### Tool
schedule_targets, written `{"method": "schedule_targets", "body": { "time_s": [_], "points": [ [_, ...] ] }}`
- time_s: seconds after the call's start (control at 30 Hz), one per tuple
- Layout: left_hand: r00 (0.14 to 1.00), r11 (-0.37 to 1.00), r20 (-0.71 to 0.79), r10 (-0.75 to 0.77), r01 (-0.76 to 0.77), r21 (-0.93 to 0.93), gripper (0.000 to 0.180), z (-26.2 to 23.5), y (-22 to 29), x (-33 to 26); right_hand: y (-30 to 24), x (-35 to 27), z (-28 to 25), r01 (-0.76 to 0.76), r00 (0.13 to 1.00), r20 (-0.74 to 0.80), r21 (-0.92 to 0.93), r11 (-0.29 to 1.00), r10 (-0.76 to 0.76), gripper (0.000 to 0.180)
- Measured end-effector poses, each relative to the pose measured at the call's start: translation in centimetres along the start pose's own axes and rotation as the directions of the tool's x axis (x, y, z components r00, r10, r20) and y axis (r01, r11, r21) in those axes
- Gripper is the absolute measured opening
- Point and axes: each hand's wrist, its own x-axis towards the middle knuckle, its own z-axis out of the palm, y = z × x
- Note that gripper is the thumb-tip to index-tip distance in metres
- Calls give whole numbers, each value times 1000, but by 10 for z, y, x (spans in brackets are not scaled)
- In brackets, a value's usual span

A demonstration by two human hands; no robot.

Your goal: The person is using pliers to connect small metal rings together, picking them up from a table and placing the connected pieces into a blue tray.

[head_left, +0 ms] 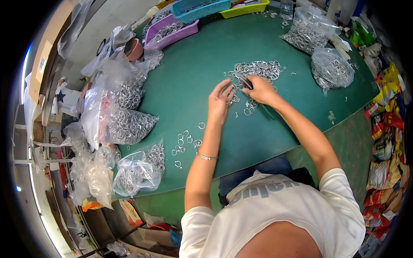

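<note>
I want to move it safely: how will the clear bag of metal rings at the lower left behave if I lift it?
The bag looks thin and crumpled, so it would probably sag. Packed with rings, it is likely heavy for its size. Its film may slip or tear.

Clear plastic bags of silvery metal rings (pixel 129 124) crowd the green table's (pixel 189 81) left edge, one bag (pixel 140 170) sitting at its near left corner; two more clear bags stand toward the far right corner, the larger (pixel 306 30) behind the smaller (pixel 332 69); colourful snack packets (pixel 385 129), red, yellow and green, are heaped on the floor beyond the table's right edge; a small pale label (pixel 41 64) is fixed to the wall at far left.
</note>
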Motion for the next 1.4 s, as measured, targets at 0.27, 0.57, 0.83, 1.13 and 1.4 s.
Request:
{"method": "schedule_targets", "body": {
  "time_s": [0.27,0.57,0.83,1.13,1.4],
  "points": [
    [976,932,-55,208,-181,315,51,-18,-24,-29,-30,1,21,47,999,11,-223,974,-46,26],
    [961,965,-94,261,-261,15,41,4,-17,-16,14,13,-17,-35,999,-7,469,882,43,18],
    [954,895,75,290,-298,333,37,37,-12,-32,-15,-18,-48,-160,983,179,701,695,46,12],
    [897,755,103,430,-420,504,22,36,-2,-50,-29,-42,-37,-15,1000,16,726,687,5,11],
    [862,775,-44,505,-430,462,12,42,6,-58,-33,-50,-28,-173,985,169,893,416,47,10]
  ]
}}
